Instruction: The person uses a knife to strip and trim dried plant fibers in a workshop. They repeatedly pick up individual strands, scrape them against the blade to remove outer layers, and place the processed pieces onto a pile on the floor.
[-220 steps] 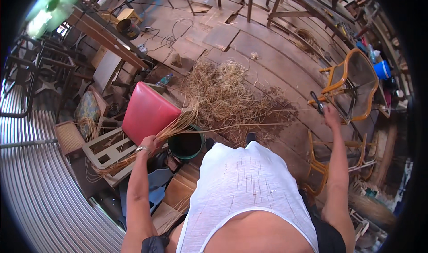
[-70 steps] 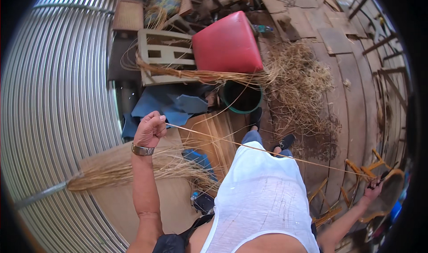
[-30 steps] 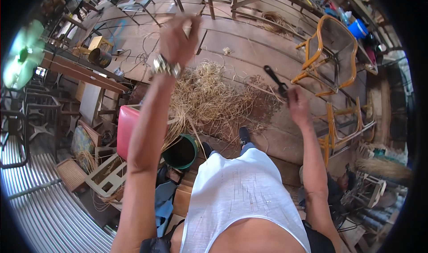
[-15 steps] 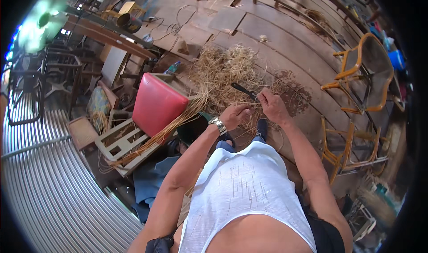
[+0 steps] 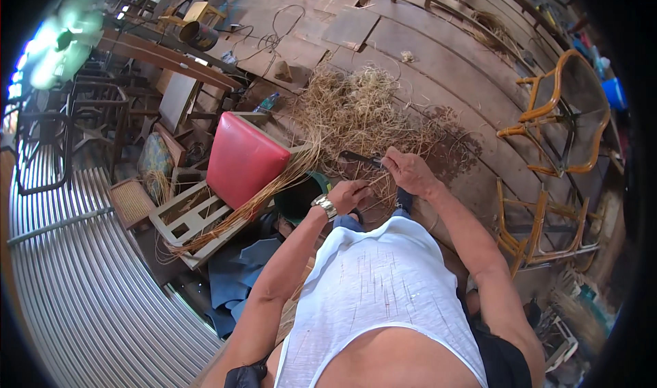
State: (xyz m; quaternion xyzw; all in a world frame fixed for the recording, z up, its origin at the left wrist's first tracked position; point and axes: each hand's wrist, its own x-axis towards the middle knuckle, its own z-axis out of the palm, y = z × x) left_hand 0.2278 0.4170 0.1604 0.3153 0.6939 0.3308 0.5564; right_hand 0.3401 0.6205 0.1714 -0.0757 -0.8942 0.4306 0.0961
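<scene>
My right hand [image 5: 412, 173] is closed on a slim knife-like tool [image 5: 358, 158]; its black handle-like end sticks out to the left, and the rest is hidden by my fingers. Lower and to the left, my left hand [image 5: 348, 195], with a metal watch at the wrist, is closed on a thin pale cane strip [image 5: 375, 180]. The strip runs up toward my right fingers. Beyond both hands, a heap of tangled cane shavings [image 5: 356, 104] lies on the floor.
At left, long cane strips [image 5: 263, 195] lie along an overturned chair with a red seat [image 5: 246, 159]. A dark green bucket [image 5: 301, 198] stands beside my left forearm. Rattan chair frames [image 5: 558, 114] are at right. Corrugated metal sheeting [image 5: 89, 272] spans the lower left.
Both hands have come slightly nearer my body and to the left. The black-handled tool has shifted down and left with my right hand.
</scene>
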